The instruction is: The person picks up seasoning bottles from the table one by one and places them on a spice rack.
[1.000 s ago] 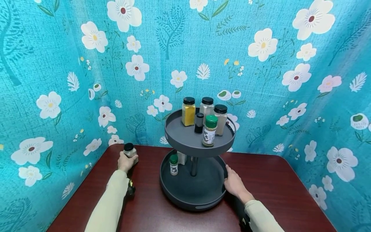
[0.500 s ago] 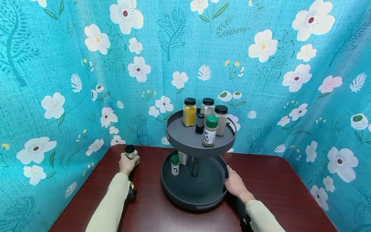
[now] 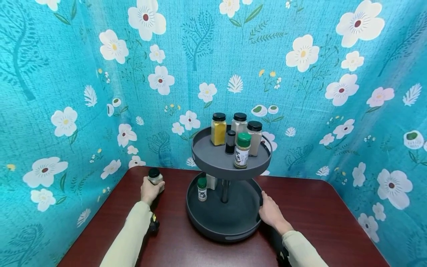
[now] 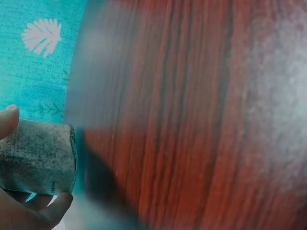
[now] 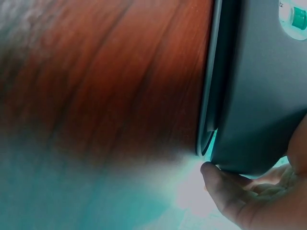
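Observation:
In the head view my left hand (image 3: 150, 190) holds a square spice jar (image 3: 155, 178) with a black lid and pale greyish contents, over the table's back left. In the left wrist view the jar (image 4: 41, 155) lies sideways between thumb and fingers, base to the right. My right hand (image 3: 271, 212) grips the right wall of the lower tray (image 3: 230, 226) of a dark grey two-tier turntable. The right wrist view shows curled fingers (image 5: 223, 189) at that outer wall (image 5: 268, 100). A green-capped shaker (image 3: 202, 190) and a pale jar (image 3: 211, 182) stand in the lower tray.
The upper tray (image 3: 213, 165) carries a yellow spice jar (image 3: 218, 129), two pale black-lidded jars, a small black-capped bottle (image 3: 230, 142) and a green-capped shaker (image 3: 241, 152). A dark red wooden table (image 3: 173, 222) lies beneath, with a floral blue curtain (image 3: 200, 44) behind and at the sides.
My left hand has shifted slightly right with the jar, and the view has turned a little left. My right hand and the turntable look unchanged.

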`<action>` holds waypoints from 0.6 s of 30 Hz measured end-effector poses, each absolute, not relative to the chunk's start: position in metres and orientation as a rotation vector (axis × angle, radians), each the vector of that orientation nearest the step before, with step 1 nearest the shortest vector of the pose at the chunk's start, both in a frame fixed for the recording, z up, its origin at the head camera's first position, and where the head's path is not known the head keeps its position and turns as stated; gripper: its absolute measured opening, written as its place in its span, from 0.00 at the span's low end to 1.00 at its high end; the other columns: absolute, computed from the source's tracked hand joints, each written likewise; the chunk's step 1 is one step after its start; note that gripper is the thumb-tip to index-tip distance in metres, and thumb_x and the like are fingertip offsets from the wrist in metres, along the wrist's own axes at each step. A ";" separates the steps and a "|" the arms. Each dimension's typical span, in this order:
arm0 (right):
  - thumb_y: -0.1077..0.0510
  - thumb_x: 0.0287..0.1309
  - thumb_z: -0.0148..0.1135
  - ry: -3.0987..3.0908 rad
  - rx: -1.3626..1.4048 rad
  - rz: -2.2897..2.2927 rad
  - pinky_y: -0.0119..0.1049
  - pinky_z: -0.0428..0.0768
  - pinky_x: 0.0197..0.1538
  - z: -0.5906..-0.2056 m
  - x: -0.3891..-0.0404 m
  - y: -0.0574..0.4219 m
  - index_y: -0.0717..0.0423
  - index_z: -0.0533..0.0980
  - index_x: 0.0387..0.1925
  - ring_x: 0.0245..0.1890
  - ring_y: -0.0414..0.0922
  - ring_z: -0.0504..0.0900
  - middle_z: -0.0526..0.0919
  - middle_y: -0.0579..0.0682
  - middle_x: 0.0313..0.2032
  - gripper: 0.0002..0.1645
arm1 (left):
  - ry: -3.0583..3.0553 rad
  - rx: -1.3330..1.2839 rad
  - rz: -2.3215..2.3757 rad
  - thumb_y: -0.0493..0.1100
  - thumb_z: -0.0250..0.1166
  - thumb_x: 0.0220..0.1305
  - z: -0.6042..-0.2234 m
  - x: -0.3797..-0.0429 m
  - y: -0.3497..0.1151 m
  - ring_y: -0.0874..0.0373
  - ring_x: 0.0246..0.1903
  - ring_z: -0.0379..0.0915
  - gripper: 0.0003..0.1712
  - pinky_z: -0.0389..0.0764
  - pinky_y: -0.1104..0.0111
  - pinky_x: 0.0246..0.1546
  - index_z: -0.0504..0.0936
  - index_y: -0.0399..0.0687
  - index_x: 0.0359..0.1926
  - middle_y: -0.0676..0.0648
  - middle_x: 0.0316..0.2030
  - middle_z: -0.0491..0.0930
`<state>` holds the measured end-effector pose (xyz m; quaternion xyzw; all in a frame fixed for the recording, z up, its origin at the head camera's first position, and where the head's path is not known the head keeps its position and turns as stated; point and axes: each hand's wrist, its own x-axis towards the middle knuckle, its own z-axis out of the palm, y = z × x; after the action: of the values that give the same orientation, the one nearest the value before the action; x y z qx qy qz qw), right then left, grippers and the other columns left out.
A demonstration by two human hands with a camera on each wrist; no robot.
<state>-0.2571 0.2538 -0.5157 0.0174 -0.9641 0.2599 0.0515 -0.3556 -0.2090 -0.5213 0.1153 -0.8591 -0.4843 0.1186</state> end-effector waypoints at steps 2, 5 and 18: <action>0.68 0.57 0.50 -2.933 0.050 0.785 0.59 0.66 0.57 -0.516 -0.256 0.253 0.77 0.54 0.65 0.58 0.66 0.67 0.65 0.74 0.59 0.35 | -2.512 0.326 -1.418 0.47 0.68 0.57 -0.521 -0.354 -0.208 0.36 0.52 0.66 0.37 0.67 0.45 0.52 0.59 0.32 0.57 0.30 0.53 0.68; 0.68 0.57 0.50 -2.928 0.056 0.774 0.59 0.67 0.56 -0.516 -0.256 0.253 0.77 0.54 0.65 0.57 0.66 0.67 0.66 0.74 0.58 0.35 | -2.508 0.319 -1.410 0.48 0.68 0.57 -0.521 -0.352 -0.208 0.36 0.52 0.66 0.37 0.67 0.46 0.52 0.60 0.33 0.57 0.30 0.53 0.68; 0.68 0.56 0.49 -2.923 0.063 0.765 0.59 0.68 0.55 -0.515 -0.252 0.251 0.79 0.54 0.65 0.56 0.67 0.68 0.65 0.76 0.58 0.35 | -2.505 0.251 -1.388 0.49 0.69 0.56 -0.510 -0.338 -0.205 0.37 0.51 0.68 0.38 0.69 0.47 0.51 0.60 0.31 0.56 0.29 0.52 0.69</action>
<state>-0.2517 0.2514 -0.5146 0.0210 -0.9654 0.2528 0.0598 -0.3384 -0.2054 -0.5103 0.0864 -0.8637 -0.4784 0.1329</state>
